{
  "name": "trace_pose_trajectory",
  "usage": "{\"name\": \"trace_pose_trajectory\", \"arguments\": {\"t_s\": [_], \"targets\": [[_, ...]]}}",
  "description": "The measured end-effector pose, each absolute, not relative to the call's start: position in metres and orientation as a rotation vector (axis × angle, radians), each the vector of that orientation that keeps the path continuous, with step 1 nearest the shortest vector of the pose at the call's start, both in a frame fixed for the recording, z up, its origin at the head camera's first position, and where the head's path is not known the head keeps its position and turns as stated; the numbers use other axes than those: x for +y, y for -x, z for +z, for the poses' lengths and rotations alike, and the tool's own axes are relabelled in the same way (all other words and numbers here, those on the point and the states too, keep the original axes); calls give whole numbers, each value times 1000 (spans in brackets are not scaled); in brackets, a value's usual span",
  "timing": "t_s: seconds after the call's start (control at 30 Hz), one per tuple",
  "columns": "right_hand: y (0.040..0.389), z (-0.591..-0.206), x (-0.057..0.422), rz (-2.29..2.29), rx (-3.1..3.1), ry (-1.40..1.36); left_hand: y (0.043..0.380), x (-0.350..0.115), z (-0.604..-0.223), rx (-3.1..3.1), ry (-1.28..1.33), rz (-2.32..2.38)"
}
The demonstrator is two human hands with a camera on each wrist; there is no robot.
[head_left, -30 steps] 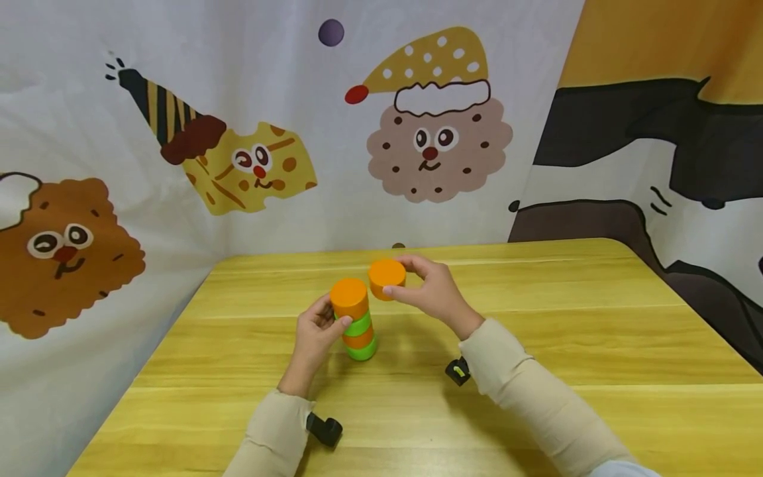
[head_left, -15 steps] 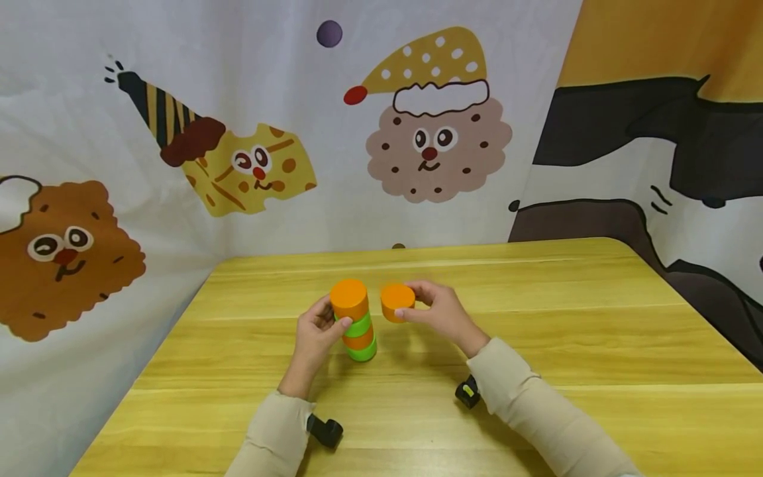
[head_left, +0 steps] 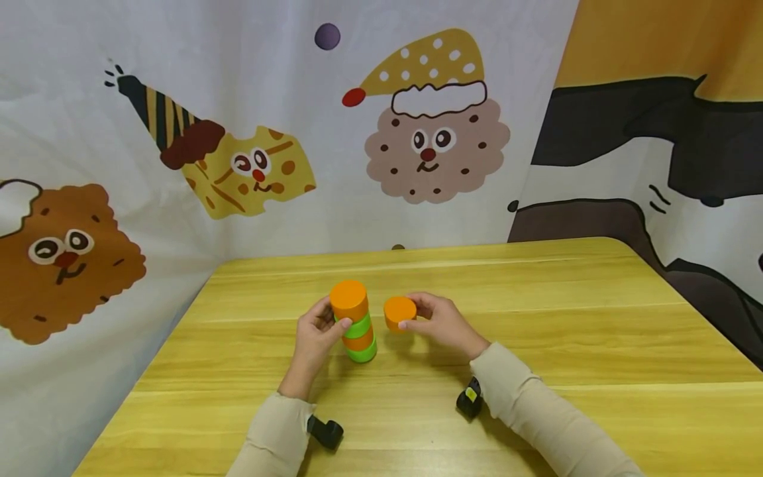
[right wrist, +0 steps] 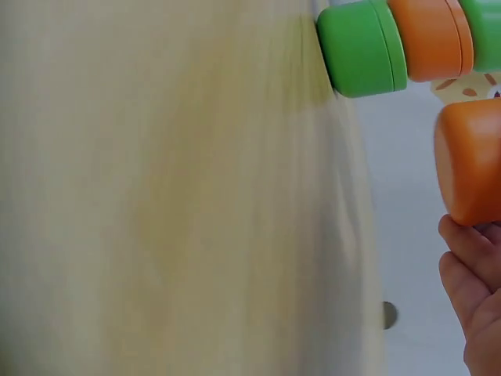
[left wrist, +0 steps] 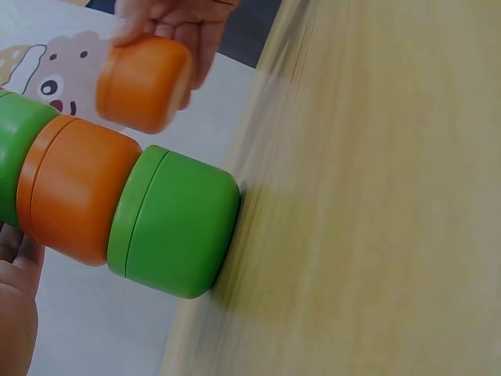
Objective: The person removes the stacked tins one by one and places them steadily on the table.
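Observation:
A tower of small lidded jars, orange and green by turns, stands upright on the table. My left hand (head_left: 316, 338) grips it near the top, thumb and fingers around the upper orange jar (head_left: 349, 301) and the green one below. The lowest green jar (left wrist: 176, 223) has its base at the tabletop in the left wrist view. To the right of the tower, my right hand (head_left: 446, 323) pinches a separate orange jar (head_left: 400, 313) between thumb and fingers. In the right wrist view this orange jar (right wrist: 476, 160) is held above the table, apart from the tower.
The wooden table (head_left: 566, 311) stretches out on both sides of the hands. Behind it hangs a white cloth (head_left: 340, 199) printed with cartoon food. A black wrist camera (head_left: 325, 432) is strapped at the left sleeve, another black camera (head_left: 469, 399) at the right.
My right hand has brought its orange jar down and slightly right, from beside the tower's top to a lower level. The left hand and the tower have stayed in place.

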State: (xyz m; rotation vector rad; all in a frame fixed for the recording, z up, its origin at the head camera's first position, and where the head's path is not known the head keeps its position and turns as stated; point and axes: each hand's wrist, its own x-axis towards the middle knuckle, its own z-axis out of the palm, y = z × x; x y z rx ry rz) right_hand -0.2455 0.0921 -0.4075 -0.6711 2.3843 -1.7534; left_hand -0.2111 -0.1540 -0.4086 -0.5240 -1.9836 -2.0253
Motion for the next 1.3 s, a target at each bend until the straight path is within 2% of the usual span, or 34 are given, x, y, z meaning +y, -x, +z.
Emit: {"name": "trace_pose_trajectory", "arguments": {"t_s": [0.53,1.3], "targets": [[250,-430,99,-1663,2346,574,212,-154,-407,-1997,537,-2013],[248,-440,101,-1648,2293,556,210,-153,-408,-1972,543,-2016]]}}
